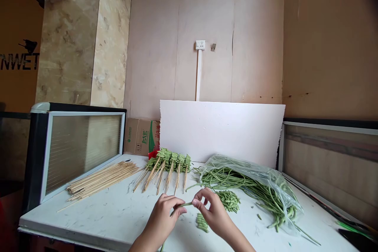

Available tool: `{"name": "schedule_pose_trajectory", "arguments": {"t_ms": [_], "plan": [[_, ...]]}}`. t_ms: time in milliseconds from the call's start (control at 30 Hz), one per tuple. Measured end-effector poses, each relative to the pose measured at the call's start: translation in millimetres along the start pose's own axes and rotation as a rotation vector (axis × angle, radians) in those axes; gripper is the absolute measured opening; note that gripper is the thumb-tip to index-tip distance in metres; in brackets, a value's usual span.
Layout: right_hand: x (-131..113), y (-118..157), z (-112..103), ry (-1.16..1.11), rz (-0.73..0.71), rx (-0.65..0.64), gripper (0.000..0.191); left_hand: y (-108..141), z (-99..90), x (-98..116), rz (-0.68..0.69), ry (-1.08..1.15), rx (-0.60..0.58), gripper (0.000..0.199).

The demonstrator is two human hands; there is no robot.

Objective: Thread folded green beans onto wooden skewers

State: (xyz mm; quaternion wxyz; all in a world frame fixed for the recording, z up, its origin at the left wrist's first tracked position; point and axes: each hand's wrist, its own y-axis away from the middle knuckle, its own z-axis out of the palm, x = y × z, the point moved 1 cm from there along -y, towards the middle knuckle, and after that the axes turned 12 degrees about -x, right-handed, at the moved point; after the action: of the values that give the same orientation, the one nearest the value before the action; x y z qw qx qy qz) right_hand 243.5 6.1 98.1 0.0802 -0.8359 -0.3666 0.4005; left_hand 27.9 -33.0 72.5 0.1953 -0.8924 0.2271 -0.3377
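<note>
A green long bean is stretched between my two hands near the front of the table. My left hand pinches it from one side, and a bit of green stem shows below that wrist. The thumb and finger of my right hand close on its other end. Beside the right hand lie a short row of cut bean pieces and, farther back, a larger heap of cut pieces. Behind the hands, skewered bean pieces are stacked with their bare stick ends pointing toward me.
Bare bamboo skewers lie in a bundle at the left. At the right, whole long beans spill from a clear plastic bag. A white board and a cardboard box stand behind; low partitions flank the table.
</note>
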Motion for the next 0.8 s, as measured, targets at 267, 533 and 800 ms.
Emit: {"name": "schedule_pose_trajectory", "arguments": {"t_ms": [267,533,800], "plan": [[-23.2,3.9,-3.2,0.011,-0.160,-0.044,0.038,2.5,-5.0,18.5,0.090,-0.070,0.060,0.014],[-25.1,2.9,-4.6,0.059,-0.215,0.025,0.029,2.4,-15.1,18.2,0.045,-0.049,0.070,0.010],[-26.0,1.9,2.6,0.033,-0.264,-0.009,0.020,3.6,-14.5,23.6,0.148,-0.036,0.014,0.010]]}}
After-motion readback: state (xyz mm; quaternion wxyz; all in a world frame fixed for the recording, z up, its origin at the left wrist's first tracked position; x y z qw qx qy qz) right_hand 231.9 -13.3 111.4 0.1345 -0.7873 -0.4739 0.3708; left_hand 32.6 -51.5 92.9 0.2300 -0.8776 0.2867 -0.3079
